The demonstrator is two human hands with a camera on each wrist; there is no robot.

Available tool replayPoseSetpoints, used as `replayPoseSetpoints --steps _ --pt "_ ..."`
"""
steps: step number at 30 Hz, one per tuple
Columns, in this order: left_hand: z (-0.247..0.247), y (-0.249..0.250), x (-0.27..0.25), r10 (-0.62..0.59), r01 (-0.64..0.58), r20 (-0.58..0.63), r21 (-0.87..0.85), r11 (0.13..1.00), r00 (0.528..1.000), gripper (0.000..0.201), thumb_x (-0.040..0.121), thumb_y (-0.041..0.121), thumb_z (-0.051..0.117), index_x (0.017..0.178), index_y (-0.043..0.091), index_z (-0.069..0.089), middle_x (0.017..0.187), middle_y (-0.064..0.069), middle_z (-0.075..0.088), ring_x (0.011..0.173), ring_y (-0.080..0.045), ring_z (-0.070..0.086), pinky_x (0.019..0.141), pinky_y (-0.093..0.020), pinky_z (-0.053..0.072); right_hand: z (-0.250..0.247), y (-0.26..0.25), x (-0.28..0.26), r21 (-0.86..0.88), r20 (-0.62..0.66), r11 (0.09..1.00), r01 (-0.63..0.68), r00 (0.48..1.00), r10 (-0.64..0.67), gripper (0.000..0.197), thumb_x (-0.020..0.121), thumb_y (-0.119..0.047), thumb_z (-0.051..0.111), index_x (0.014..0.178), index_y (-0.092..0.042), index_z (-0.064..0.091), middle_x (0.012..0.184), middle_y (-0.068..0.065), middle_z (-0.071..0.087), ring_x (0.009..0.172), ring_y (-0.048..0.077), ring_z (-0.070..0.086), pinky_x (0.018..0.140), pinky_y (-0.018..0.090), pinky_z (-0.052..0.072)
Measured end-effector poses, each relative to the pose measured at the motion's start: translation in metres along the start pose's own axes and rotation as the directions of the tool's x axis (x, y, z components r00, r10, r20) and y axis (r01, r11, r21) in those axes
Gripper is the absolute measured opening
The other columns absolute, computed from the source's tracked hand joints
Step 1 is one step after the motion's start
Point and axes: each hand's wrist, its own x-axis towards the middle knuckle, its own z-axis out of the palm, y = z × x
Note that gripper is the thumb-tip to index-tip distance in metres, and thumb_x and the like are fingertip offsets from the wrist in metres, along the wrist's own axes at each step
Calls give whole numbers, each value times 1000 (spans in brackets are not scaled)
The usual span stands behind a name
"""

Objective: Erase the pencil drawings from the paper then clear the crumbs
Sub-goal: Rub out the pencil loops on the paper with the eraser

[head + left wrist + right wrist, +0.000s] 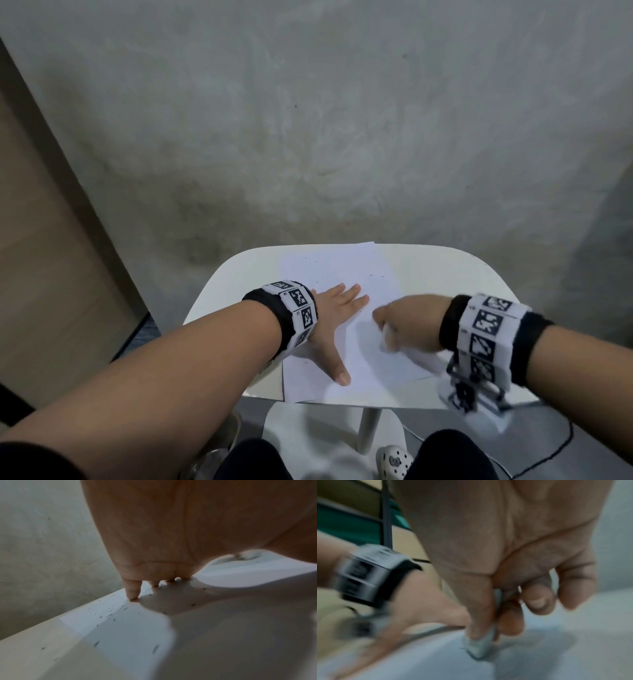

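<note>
A white sheet of paper (pixel 349 274) lies on a small white table (pixel 445 270). My left hand (pixel 337 318) lies flat on the paper's left half, fingers straight and spread, pressing it down. My right hand (pixel 397 325), blurred by motion, pinches a small white eraser (pixel 479 647) between thumb and fingers, its tip against the paper. Dark eraser crumbs (pixel 109 614) are scattered over the paper's far part and the table near the far edge. In the left wrist view the fingertips (pixel 133 596) touch the sheet.
A grey concrete wall (pixel 308 120) stands right behind the table. A wooden panel (pixel 41 257) is at the left. Below the table are my knees, a white clog (pixel 394 462) and a black cable (pixel 561 445) on the floor.
</note>
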Motion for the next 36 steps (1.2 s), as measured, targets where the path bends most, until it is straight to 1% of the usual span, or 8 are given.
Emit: replayPoseSetpoints --steps 4,11,17,21,23,29,33,36 --pt "-3 2 -3 0 0 -2 -3 1000 1000 140 63 70 76 151 30 -26 157 9 -33 146 -14 -26 120 -55 -2 -14 34 9 203 -120 975 -88 986 114 20 90 -19 48 72 -24 42 67 -6 50 61 13 44 60 25 36" --pt "-14 -3 -2 10 -10 18 31 999 1000 135 64 71 74 153 31 -19 160 8 -27 148 -18 -22 120 -56 -3 -24 58 7 565 -265 825 34 954 143 6 91 -27 60 90 -24 65 70 -7 62 59 7 54 65 19 46" --pt "-22 3 19 -31 30 -40 -42 999 999 135 60 75 74 152 36 -18 162 7 -22 149 -23 -19 118 -62 2 -24 31 20 204 -187 979 -9 981 48 17 89 -22 59 105 -26 58 70 -9 56 74 14 56 70 27 41" --pt "-12 2 27 -74 69 -69 -71 995 995 135 47 83 70 146 50 -15 161 17 -20 150 -20 -16 115 -64 5 -25 16 29 29 -196 1000 -7 980 13 6 87 -17 55 87 -21 59 90 1 63 85 21 56 69 28 41" --pt "-11 1 27 -76 72 -61 -64 995 995 134 51 81 71 149 47 -15 160 16 -25 149 -18 -19 115 -62 4 -22 14 29 -14 -136 1000 -7 991 5 19 92 -16 48 108 -18 58 103 4 65 93 23 59 76 30 42" --pt "-10 7 21 -74 69 -80 -68 995 994 132 64 73 72 152 36 -20 159 13 -26 149 -18 -21 118 -55 2 0 -3 -2 -255 11 964 71 997 -71 19 88 -13 56 103 -19 46 86 -4 55 80 21 52 68 28 43" --pt "-10 9 22 -76 72 -81 -55 996 994 132 65 74 70 152 34 -21 159 12 -27 149 -18 -21 118 -54 1 -7 -5 -6 -201 118 976 89 991 -66 11 94 -18 48 104 -14 52 92 1 57 81 22 50 69 29 39" --pt "-13 7 21 -61 55 -86 -75 996 994 131 62 73 74 152 40 -15 160 10 -25 149 -20 -20 117 -57 3 -21 -1 21 -130 -34 991 22 999 -27 25 94 -18 49 118 -15 56 100 6 60 89 26 56 73 30 41"
